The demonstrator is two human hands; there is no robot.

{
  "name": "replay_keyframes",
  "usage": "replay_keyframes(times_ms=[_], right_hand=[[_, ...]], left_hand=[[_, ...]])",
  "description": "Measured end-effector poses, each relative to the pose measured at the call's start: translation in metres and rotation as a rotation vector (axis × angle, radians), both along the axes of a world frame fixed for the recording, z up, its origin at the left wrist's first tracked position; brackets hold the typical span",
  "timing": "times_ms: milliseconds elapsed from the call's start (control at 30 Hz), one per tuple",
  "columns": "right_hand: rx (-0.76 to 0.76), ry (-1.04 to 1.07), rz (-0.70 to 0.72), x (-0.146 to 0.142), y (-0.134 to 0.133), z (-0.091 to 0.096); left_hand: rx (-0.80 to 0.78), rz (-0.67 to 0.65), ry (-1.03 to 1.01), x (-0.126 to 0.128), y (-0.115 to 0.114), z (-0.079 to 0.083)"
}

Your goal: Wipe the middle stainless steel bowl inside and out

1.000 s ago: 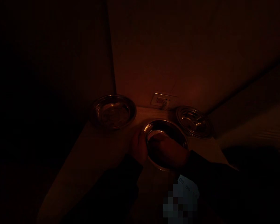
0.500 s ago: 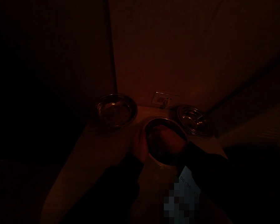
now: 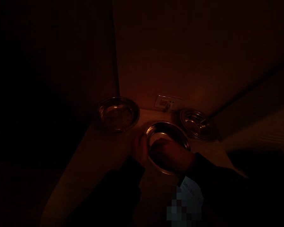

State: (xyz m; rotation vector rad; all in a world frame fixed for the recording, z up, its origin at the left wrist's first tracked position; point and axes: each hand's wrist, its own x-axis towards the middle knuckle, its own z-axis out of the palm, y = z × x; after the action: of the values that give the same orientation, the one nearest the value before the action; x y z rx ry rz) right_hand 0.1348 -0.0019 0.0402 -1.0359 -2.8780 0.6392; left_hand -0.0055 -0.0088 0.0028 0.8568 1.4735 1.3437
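Note:
The scene is very dark. A round metal bowl [image 3: 167, 125] stands in the middle of the wooden table, its far inner wall shining. At its left rim my left hand [image 3: 140, 148] is closed, gripping the bowl's side. My right hand [image 3: 172, 154] reaches down inside the bowl with curled fingers. Under those fingers lies something dark that I cannot make out. The near part of the bowl's inside is in shadow and partly covered by my right hand.
A second metal bowl [image 3: 117, 128] stands at the back left of the table [image 3: 97, 167]. Metal dishes [image 3: 198, 124], seemingly stacked, stand at the back right. A wall socket [image 3: 167, 102] is behind. Below my right sleeve a lit screen [image 3: 191, 192] shows digits.
My right hand has moved slightly down and toward me inside the bowl. The bowl's far inside, dark before, now shows shiny metal. My left hand stays at the rim.

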Motion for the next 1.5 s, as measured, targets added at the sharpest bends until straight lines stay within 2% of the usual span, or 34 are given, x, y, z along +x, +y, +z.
replay_keyframes(times_ms=[233, 400, 500, 633, 767, 900, 1067, 1167, 1333, 1500], right_hand=[[-0.032, 0.047, 0.119, 0.006, 0.006, 0.002], [-0.052, 0.050, 0.158, 0.009, 0.004, 0.003], [-0.019, 0.028, 0.123, 0.009, 0.000, 0.003], [0.005, -0.022, 0.040, 0.007, -0.003, 0.003], [0.044, -0.066, -0.055, 0.006, 0.001, 0.000], [0.037, -0.040, -0.023, 0.012, 0.004, 0.000], [-0.008, -0.095, -0.046, 0.020, -0.003, 0.012], [0.026, -0.125, -0.076, 0.022, -0.007, 0.014], [0.145, -0.157, -0.067, 0.020, -0.007, 0.008], [0.155, -0.188, -0.075, 0.017, -0.008, 0.005]], left_hand=[[-0.035, 0.025, 0.131, -0.014, 0.007, 0.007], [0.020, -0.084, 0.046, -0.008, 0.005, 0.000], [0.053, -0.147, 0.026, -0.006, 0.004, -0.004], [0.028, -0.102, 0.063, -0.005, 0.003, -0.005], [0.034, -0.121, 0.102, -0.005, 0.002, -0.003], [-0.008, -0.090, 0.133, -0.004, 0.002, -0.004], [-0.038, -0.082, 0.139, -0.004, 0.001, -0.002], [-0.035, -0.100, 0.138, -0.003, 0.000, -0.001], [-0.012, -0.104, 0.168, -0.003, 0.000, -0.001], [-0.017, -0.109, 0.179, -0.004, -0.001, -0.002]])
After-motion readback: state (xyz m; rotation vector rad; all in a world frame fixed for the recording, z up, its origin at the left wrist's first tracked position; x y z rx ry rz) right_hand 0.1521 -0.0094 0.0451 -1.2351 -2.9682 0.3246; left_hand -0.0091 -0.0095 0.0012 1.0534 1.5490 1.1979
